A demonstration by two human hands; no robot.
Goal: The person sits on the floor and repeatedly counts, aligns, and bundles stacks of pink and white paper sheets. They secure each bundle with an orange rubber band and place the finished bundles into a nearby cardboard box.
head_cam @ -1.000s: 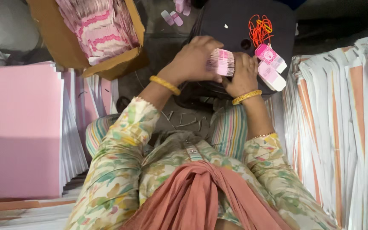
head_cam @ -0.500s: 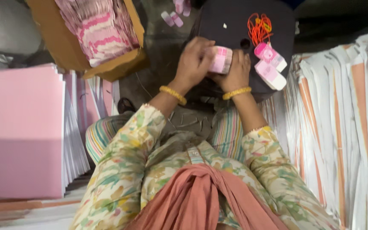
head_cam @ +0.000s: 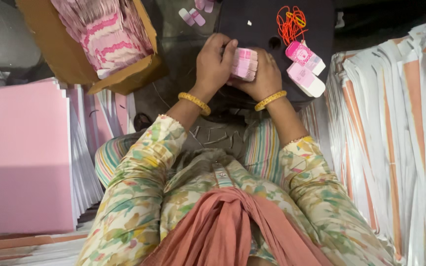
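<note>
Both hands are closed around one small stack of pink and white cards (head_cam: 245, 64). The left hand (head_cam: 213, 66) wraps over its near side with the fingers curled on top, and the right hand (head_cam: 265, 76) supports it from the other side and from below. The stack is held just above the dark worktop (head_cam: 252, 24), close to its near edge.

Compared with one second ago, the hands have come closer together and the stack looks more squared and more covered by the fingers; before, its striped face was more open to the camera. I judge this as pressing the loose cards into one tidy bundle, so the bundle seems nearly ready for binding.

Just beside the right hand lie two finished pink bundles (head_cam: 305, 66), and near them some orange rubber bands (head_cam: 291, 22). Farther left stands a cardboard box (head_cam: 70, 54) full of loose pink cards (head_cam: 107, 34). Pink sheets (head_cam: 23, 157) are piled at the left, striped sheets (head_cam: 395, 128) at the right.
</note>
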